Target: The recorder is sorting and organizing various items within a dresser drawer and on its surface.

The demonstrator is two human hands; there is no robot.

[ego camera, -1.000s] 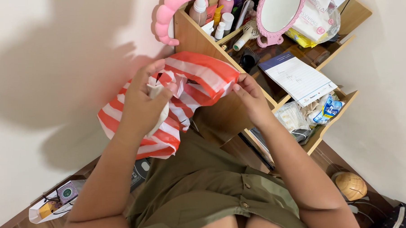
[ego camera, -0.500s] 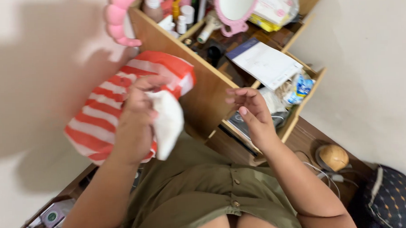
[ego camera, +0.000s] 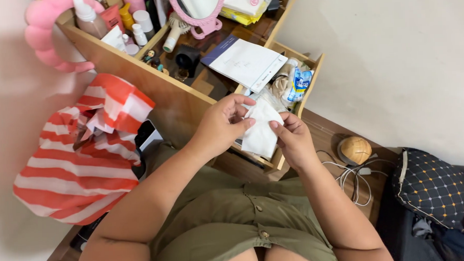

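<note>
Left hand point(ego camera: 222, 124): closed on the top edge of a white cloth point(ego camera: 260, 128) — thumb in front, fingers curled over the upper left corner.
Right hand point(ego camera: 293, 138): pinching the cloth's right edge between thumb and fingertips.
Cloth: small, white, folded flat, held up between both hands in front of the wooden shelf point(ego camera: 169, 99), just above its lower right compartment and clear of the wood.
Bag point(ego camera: 81, 151): red-and-white striped plastic, hanging to the left of the shelf, its mouth crumpled and open; well apart from both hands.
Shelf: slanted wooden unit with open compartments, set against the pale wall.
Top compartment: bottles point(ego camera: 135, 20) and tubes standing upright, packed close together.
Mirror point(ego camera: 199, 8): round, pink frame, standing at the back of the shelf.
Headband point(ego camera: 46, 34): puffy, pink, hooked over the shelf's top left corner.
Notepad point(ego camera: 245, 62): white page with a dark blue strip, lying flat on the middle level — just above the left hand.
Packets point(ego camera: 292, 82): white and blue wrappers bunched in the right compartment, beside the notepad.
Wooden ball point(ego camera: 354, 150): rounded, light brown, resting on the floor to the right of the shelf, with white cables point(ego camera: 346, 175) trailing from near it.
Cushion point(ego camera: 432, 188): dark with a dotted grid pattern, at the far right.
Dress point(ego camera: 235, 218): olive green, buttoned down the front, filling the lower middle of the view.
</note>
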